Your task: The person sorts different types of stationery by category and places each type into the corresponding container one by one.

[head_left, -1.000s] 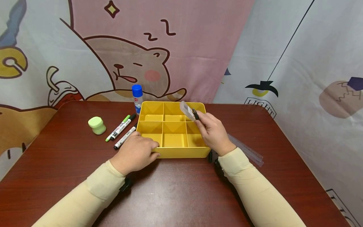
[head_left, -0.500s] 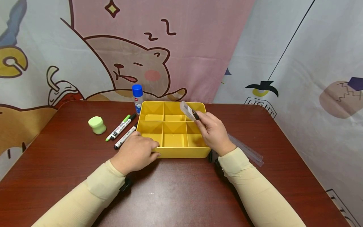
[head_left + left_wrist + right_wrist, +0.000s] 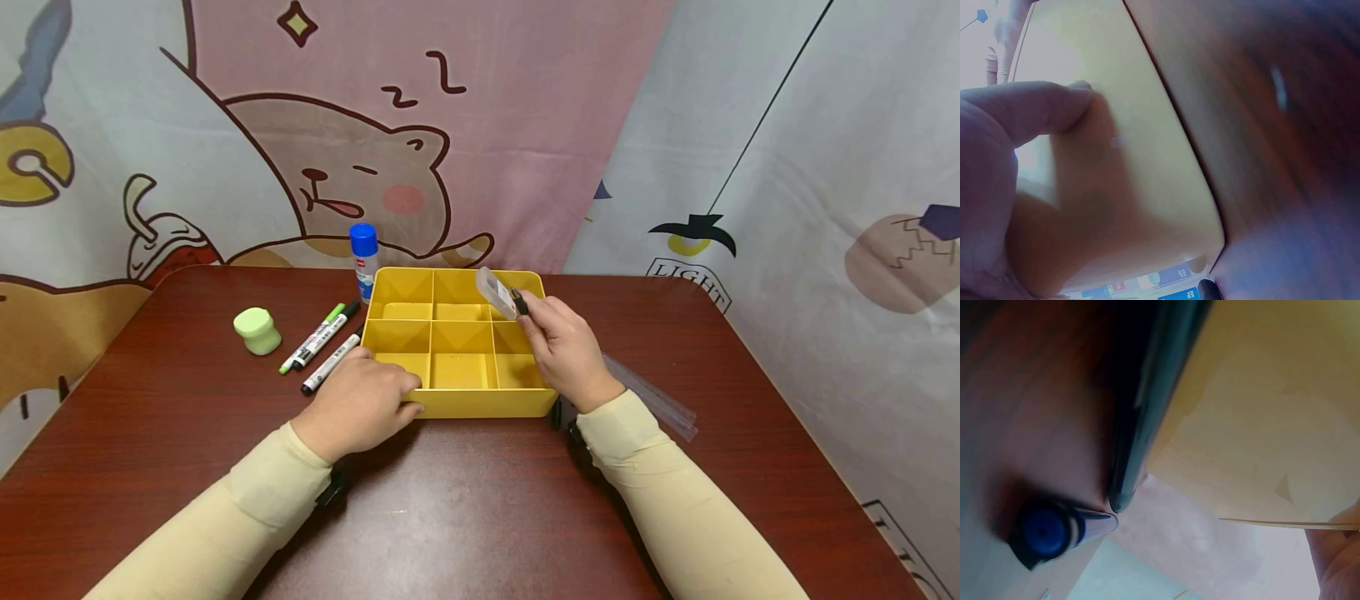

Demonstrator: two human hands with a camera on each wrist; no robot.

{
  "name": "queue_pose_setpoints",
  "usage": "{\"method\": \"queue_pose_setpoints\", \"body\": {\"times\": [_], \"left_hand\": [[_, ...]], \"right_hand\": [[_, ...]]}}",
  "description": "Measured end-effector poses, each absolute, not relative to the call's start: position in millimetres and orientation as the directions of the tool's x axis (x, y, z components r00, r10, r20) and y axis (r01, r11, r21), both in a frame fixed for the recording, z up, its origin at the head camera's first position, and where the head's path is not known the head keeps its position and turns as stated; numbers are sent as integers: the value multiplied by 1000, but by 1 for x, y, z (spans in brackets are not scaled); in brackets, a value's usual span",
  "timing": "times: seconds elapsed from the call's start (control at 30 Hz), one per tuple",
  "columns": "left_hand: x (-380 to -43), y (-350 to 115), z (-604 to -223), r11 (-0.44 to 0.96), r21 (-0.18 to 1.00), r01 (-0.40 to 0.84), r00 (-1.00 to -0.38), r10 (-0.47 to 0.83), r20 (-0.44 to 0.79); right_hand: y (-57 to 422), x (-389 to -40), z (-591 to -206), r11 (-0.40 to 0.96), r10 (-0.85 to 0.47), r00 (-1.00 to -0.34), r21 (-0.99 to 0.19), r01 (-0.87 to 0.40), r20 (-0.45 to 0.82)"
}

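Note:
A yellow tray (image 3: 487,405) divided into several compartments stands on the table. My left hand (image 3: 360,404) grips its front wall near the left corner, fingers over the rim; in the left wrist view the thumb (image 3: 1047,111) presses the outer face of the wall (image 3: 1147,156). Above the tray's right side, my right hand (image 3: 566,350) pinches a small translucent plastic piece (image 3: 493,292) together with a thin black-tipped thing (image 3: 518,301). The palm hides most of both, and I cannot tell their kind. In the right wrist view, the tray's side wall (image 3: 1241,425) shows with that hand (image 3: 1338,569) at its rim.
Left of the tray lie several markers (image 3: 331,363), a pale green rounded object (image 3: 257,331) and an upright blue-capped glue stick (image 3: 363,258). On the right are clear rulers (image 3: 656,398), a dark pen (image 3: 1150,419) along the wall and a blue-ended pen (image 3: 1044,531).

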State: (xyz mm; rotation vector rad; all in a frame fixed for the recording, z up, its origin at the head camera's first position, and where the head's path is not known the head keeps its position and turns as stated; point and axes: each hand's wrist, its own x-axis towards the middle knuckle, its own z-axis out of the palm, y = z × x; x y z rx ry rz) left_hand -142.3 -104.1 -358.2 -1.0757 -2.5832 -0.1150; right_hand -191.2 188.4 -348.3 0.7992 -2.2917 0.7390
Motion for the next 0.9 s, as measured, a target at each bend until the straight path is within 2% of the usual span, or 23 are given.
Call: {"method": "queue_pose_setpoints", "body": {"times": [0.9], "left_hand": [[-143,-104,-359,716,-50,696,-663,668,340]], "right_hand": [[188,-191,-349,696,-348,-659,-287,-658,667]]}}
